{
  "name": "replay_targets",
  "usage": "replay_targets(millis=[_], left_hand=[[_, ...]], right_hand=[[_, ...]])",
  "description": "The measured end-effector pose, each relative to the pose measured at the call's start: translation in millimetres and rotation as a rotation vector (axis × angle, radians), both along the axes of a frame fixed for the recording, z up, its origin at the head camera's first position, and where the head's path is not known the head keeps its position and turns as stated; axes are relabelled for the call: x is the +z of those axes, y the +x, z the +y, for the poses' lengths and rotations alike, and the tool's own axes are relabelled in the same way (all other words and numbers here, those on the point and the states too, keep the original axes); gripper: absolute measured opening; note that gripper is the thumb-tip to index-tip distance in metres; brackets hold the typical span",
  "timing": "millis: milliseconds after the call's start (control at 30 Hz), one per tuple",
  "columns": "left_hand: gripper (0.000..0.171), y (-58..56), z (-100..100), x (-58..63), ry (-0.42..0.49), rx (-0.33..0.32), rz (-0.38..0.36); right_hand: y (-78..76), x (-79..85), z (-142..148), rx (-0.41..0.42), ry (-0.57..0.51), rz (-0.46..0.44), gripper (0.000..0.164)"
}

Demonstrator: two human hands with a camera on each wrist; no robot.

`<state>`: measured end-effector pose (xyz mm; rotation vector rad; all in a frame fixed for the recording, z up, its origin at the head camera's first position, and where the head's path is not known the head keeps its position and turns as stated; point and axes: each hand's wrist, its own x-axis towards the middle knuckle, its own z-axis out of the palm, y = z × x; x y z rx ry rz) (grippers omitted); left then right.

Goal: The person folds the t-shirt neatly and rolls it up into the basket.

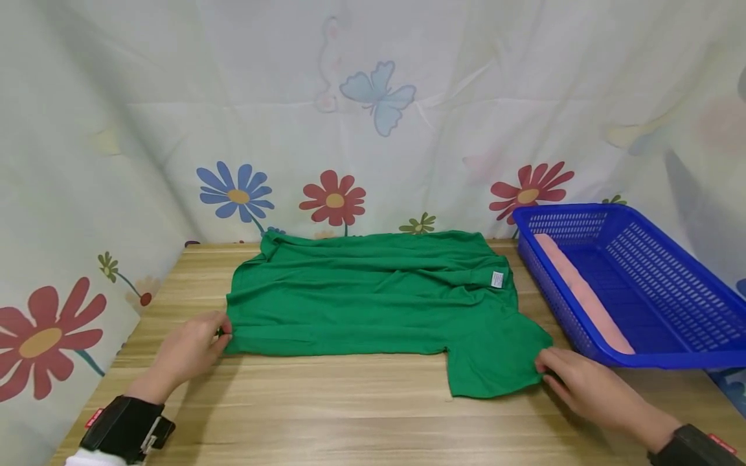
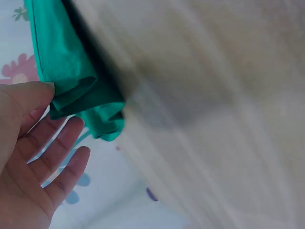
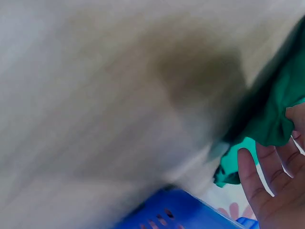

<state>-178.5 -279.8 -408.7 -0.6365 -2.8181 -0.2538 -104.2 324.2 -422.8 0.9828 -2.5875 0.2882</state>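
A green T-shirt [image 1: 361,304] lies sideways across the wooden table, its hem at the left and a sleeve [image 1: 495,362] spread toward the front right. A small white label [image 1: 497,279] shows near its neck end. My left hand [image 1: 195,343] pinches the near hem corner between thumb and index finger; in the left wrist view the other fingers [image 2: 69,176] are spread loose below the cloth. At the other end my right hand [image 1: 583,385] pinches the sleeve's edge, and the right wrist view shows cloth [image 3: 274,119] bunched at the thumb.
To the right stands a blue plastic basket [image 1: 688,353] with perforated walls, close beside the shirt and right hand. A folded pink cloth [image 1: 583,294] lies along its left inner side. Behind the table [image 1: 350,414] hangs a flower-printed curtain [image 1: 280,129].
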Motion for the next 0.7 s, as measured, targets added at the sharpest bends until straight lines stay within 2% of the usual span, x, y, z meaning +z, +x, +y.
replay_targets(millis=[100, 233, 300, 367, 600, 700], left_hand=[[0.016, 2.0, 1, 10.1, -0.008, 0.008, -0.012], [0.017, 5.7, 3, 22.0, -0.016, 0.017, -0.025], [0.017, 7.9, 4, 27.8, -0.019, 0.019, -0.014], [0.017, 10.3, 4, 33.4, -0.018, 0.016, 0.01], [0.018, 16.4, 0, 47.5, -0.023, 0.001, 0.151], [0.018, 18.9, -2, 51.8, -0.025, 0.011, 0.157]], right_hand=[[-1.3, 8.7, -1, 0.007, -0.021, -0.019, 0.027], [-2.4, 18.1, -3, 0.069, -0.06, 0.003, 0.009], [-1.9, 23.9, -6, 0.09, -0.058, 0.023, 0.021], [-0.7, 31.8, -8, 0.099, -0.066, 0.03, 0.029], [0.8, 68.4, -8, 0.066, -0.057, 0.091, 0.035], [4.0, 81.5, -6, 0.038, -0.054, 0.115, 0.037]])
